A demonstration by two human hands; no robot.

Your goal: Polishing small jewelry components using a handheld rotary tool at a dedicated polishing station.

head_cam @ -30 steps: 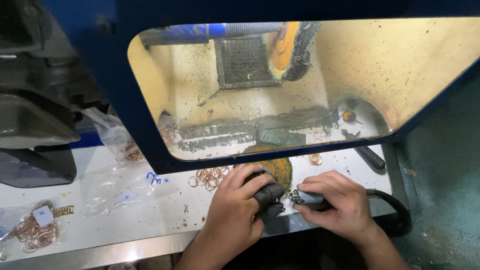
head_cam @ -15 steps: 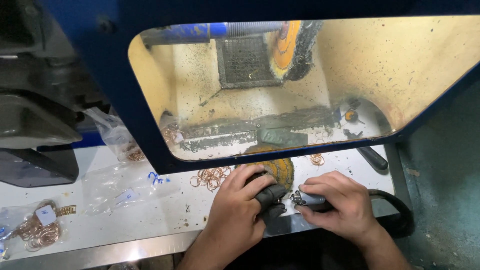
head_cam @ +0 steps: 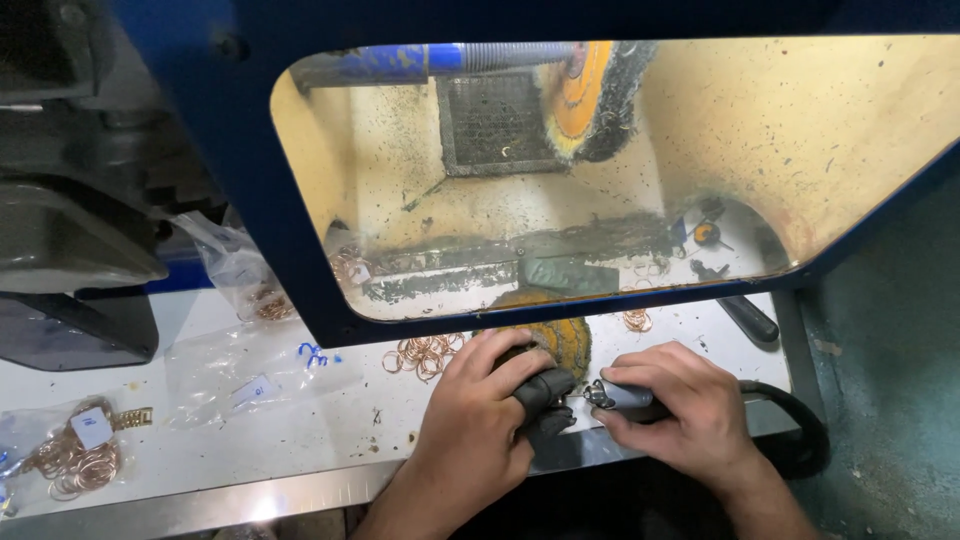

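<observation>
My left hand [head_cam: 478,415] is closed, its thumb and forefinger wearing black finger covers [head_cam: 545,392] that pinch something too small to make out. My right hand [head_cam: 675,405] grips a grey rotary hand tool [head_cam: 618,396] whose tip points left at those covered fingertips. A black cable [head_cam: 795,425] runs from the tool to the right. Both hands rest at the front edge of the white bench [head_cam: 350,420], just in front of a yellow buffing wheel [head_cam: 555,335]. A pile of copper-coloured rings [head_cam: 425,352] lies just left of the wheel.
A blue-framed clear shield [head_cam: 620,160] hangs over the bench, showing a round polishing mop [head_cam: 590,95] and a vent behind it. Plastic bags with rings [head_cam: 75,455] lie at the left, another bag [head_cam: 255,285] further back. A black-handled tool [head_cam: 748,318] lies at the right.
Both hands stay in nearly the same place, with only slight shifts of the fingers and the tool tip.
</observation>
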